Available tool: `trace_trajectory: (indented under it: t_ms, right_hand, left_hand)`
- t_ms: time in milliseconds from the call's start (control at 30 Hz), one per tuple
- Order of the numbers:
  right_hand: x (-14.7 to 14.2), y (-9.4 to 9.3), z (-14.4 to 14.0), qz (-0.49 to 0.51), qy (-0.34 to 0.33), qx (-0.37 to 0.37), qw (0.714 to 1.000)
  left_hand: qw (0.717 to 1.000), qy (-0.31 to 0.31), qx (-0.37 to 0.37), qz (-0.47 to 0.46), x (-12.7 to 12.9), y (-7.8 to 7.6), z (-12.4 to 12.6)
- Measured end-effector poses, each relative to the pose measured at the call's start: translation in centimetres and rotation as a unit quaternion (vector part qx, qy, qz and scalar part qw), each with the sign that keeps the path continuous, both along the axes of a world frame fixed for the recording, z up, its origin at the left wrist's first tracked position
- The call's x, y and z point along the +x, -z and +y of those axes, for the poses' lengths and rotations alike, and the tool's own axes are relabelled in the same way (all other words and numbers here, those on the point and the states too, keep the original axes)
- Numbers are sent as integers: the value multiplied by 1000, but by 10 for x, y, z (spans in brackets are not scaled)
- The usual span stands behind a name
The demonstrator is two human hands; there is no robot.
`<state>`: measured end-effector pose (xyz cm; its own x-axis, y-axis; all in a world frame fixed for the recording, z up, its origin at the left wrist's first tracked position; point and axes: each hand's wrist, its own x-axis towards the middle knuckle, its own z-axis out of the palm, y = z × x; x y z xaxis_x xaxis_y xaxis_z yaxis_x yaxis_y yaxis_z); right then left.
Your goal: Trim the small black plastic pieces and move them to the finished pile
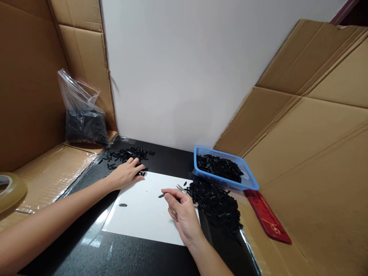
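Observation:
My left hand (pixel 128 173) lies with its fingers spread over the near edge of a loose pile of small black oblong pieces (pixel 126 153) at the back left. Its thumb is at the corner of a white sheet (pixel 138 222). Above the sheet, my right hand (pixel 182 211) pinches one black oblong piece (pixel 161 196) between thumb and forefinger. Pointed metal scissors (pixel 180 188) show behind the right hand; whether they are held or lying there is hidden. One more black piece, dotted with small marks (pixel 123 205), rests on the sheet's left side.
Right of the sheet lies a large heap of black pieces (pixel 218 207), with a blue basket (pixel 248 176) of them behind. A red packet (pixel 268 218) lies by the cardboard wall (pixel 322 153). Left are a filled plastic bag (pixel 86 124) and a tape roll (pixel 20 193).

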<state>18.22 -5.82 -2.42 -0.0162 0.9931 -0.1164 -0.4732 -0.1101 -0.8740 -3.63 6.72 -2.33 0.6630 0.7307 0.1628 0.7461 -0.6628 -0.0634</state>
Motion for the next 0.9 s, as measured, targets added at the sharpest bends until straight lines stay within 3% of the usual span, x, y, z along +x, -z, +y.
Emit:
trace_trajectory:
  t_ms: [300, 467, 567, 700, 900]
  right_hand:
    - [7, 4, 10, -11, 23, 0, 1000]
    - [7, 7, 14, 13, -16, -20, 1000]
    - [6, 7, 16, 36, -44, -28, 998]
    - [8, 6, 16, 57, -50, -24, 997]
    - [10, 3, 10, 61, -36, -3, 997]
  left_hand:
    - [997, 36, -67, -32, 11, -18, 42]
    - [984, 8, -115, -139, 2, -39, 47]
    - [960, -39, -155, -230, -3, -51, 45]
    - [888, -118, -242, -372, 4, -56, 26]
    - [694, -186, -475, -508, 40, -33, -38]
